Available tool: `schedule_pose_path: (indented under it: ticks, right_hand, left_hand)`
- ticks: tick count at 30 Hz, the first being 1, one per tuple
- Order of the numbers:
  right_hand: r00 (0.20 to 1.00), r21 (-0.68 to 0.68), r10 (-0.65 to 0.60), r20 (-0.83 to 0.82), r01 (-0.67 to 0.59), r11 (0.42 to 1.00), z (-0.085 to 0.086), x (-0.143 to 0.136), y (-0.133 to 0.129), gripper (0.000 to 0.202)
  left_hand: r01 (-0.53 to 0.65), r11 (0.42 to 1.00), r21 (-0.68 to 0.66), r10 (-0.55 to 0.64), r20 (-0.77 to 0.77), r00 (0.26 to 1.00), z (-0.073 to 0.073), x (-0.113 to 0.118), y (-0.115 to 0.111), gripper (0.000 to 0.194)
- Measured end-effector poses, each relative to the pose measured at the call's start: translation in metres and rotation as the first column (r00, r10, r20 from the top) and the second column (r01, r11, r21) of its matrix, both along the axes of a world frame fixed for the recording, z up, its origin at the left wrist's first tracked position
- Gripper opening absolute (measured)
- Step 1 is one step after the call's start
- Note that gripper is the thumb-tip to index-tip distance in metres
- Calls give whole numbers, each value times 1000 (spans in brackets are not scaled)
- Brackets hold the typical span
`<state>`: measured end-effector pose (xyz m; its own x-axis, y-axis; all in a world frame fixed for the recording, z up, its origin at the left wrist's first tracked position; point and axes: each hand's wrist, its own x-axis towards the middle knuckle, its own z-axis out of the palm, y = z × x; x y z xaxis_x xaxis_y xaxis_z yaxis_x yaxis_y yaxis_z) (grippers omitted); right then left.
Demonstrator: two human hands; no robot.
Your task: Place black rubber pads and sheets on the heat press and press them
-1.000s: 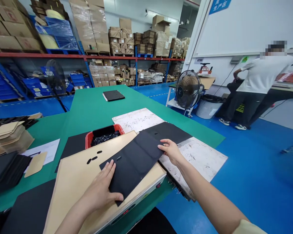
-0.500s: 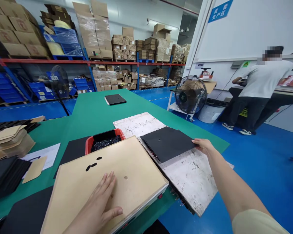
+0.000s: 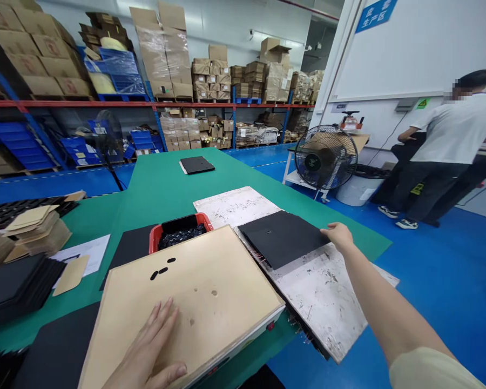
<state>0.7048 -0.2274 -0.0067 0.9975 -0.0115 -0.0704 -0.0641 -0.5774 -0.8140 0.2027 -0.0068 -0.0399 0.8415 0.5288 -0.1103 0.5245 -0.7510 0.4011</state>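
Note:
My left hand (image 3: 152, 346) lies with spread fingers on the tan top of a box-like device (image 3: 235, 275), holding nothing. Three small black oval pieces (image 3: 163, 270) rest on that top, beyond my fingertips. At the right, my right hand (image 3: 338, 235) pinches the right corner of a black sheet (image 3: 283, 235). The sheet lies over a stained white board (image 3: 319, 302), and its far edge meets more black sheets. Behind the device stands a red bin (image 3: 156, 237) filled with small black pieces.
Black sheets (image 3: 16, 286) and tan card stacks (image 3: 36, 229) are on the green table (image 3: 170, 189) at left. Another black stack (image 3: 197, 165) lies farther back. A fan (image 3: 326, 159) and a person (image 3: 445, 129) stand beyond the table at right.
The view has turned slightly left, shifting the scene rightward. My left hand has slid back toward me and left across the tan top. My right hand still grips the sheet's corner.

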Motion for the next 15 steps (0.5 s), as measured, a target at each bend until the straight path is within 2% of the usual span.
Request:
schedule_pose_path:
  ticks: [2, 4, 6, 7, 8, 9, 10, 11, 12, 13, 15]
  right_hand:
    - [989, -47, 97, 112, -93, 995, 12, -16, 13, 14]
    - [947, -65, 262, 187, -255, 965, 26, -44, 31, 11]
    - [848, -74, 483, 220, -479, 875, 41, -87, 52, 14]
    - [740, -81, 629, 238, -630, 772, 50, -113, 61, 15]
    - [508, -136, 805, 307, -814, 565, 60, -143, 68, 18]
    - [267, -195, 889, 371, -914, 356, 71, -174, 73, 19]
    - [42, -252, 905, 424, -954, 163, 82, -205, 76, 19]
    - [-162, -307, 874, 457, -951, -15, 94, -235, 76, 21]
    - [-347, -375, 806, 480, -912, -169, 105, -262, 73, 25]
    - [-484, -437, 737, 472, -854, -281, 116, -285, 70, 29]
    - [-679, -478, 597, 427, -730, -488, 134, -315, 63, 31]
  left_hand:
    - [-17, 1000, 16, 16, 34, 999, -3, -10, 3, 70]
    - [-40, 999, 23, 38, 73, 997, -2, -17, 5, 67]
    - [-99, 995, 11, 98, 104, 990, 1, -23, 6, 65]
    - [-143, 990, 2, 142, 122, 982, 3, -26, 6, 64]
    - [-190, 982, -6, 189, 142, 972, 5, -30, 6, 63]
    - [-237, 971, -9, 236, 164, 958, 6, -34, 7, 62]
    - [-286, 958, -10, 283, 188, 941, 6, -39, 8, 61]
    - [-337, 942, -4, 330, 213, 920, 6, -45, 10, 60]
    - [-387, 922, 8, 373, 244, 895, 5, -52, 12, 58]
    - [-433, 901, 26, 410, 273, 870, 3, -60, 15, 57]
    - [-529, 844, 82, 487, 294, 822, -2, -80, 22, 52]
